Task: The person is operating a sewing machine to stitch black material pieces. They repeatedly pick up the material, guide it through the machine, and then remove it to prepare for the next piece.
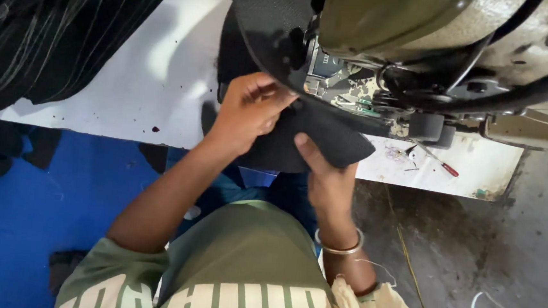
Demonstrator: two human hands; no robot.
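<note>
Both my hands hold a piece of black textured fabric [327, 135] at the needle area of an olive-green sewing machine [418, 29]. My left hand [248, 110] pinches the fabric's left part with bent fingers, close to the machine's foot. My right hand [324, 170], with a metal bangle on its wrist, grips the fabric's lower edge from below, thumb on top. A wide black strap [270, 19] of the same material runs up and away from the machine.
The white, stained work table [164, 69] carries a heap of black fabric pieces [51, 29] at the upper left. A small red-handled screwdriver [440, 162] lies on the table at the right. Below are a blue floor mat [19, 213] and grey concrete [511, 254].
</note>
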